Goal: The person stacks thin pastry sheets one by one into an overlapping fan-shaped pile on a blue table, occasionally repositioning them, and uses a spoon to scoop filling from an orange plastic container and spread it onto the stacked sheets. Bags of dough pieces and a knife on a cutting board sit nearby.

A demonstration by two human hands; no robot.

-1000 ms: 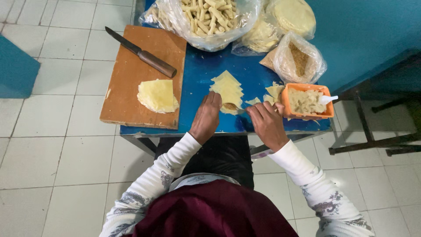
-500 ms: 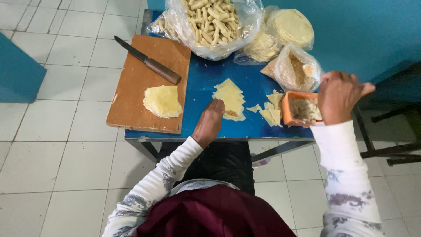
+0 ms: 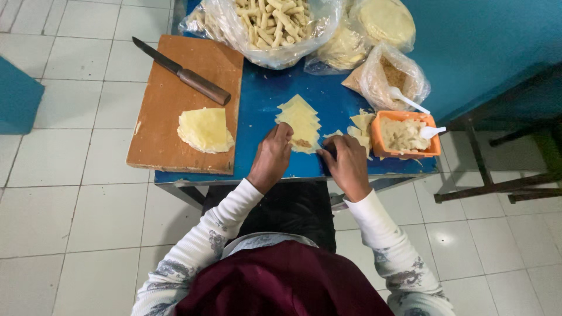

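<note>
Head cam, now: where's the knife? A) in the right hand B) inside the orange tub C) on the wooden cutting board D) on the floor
C: the knife lies slantwise across the top of the wooden cutting board, clear of both hands, which are at the pale wrapper on the blue table.

The top edge cuts off the clear bag of rolled pastry sticks (image 3: pixel 275 26) and the bag of round wrappers (image 3: pixel 386 20). The left hand (image 3: pixel 270 158) covers the near left corner of the triangular wrapper (image 3: pixel 301 123), and the right hand (image 3: pixel 346 165) hides its near right edge. Fingertips of both hands are hidden, so each grip cannot be told. The person's legs hide the floor under the counter (image 3: pixel 263 99)
</note>
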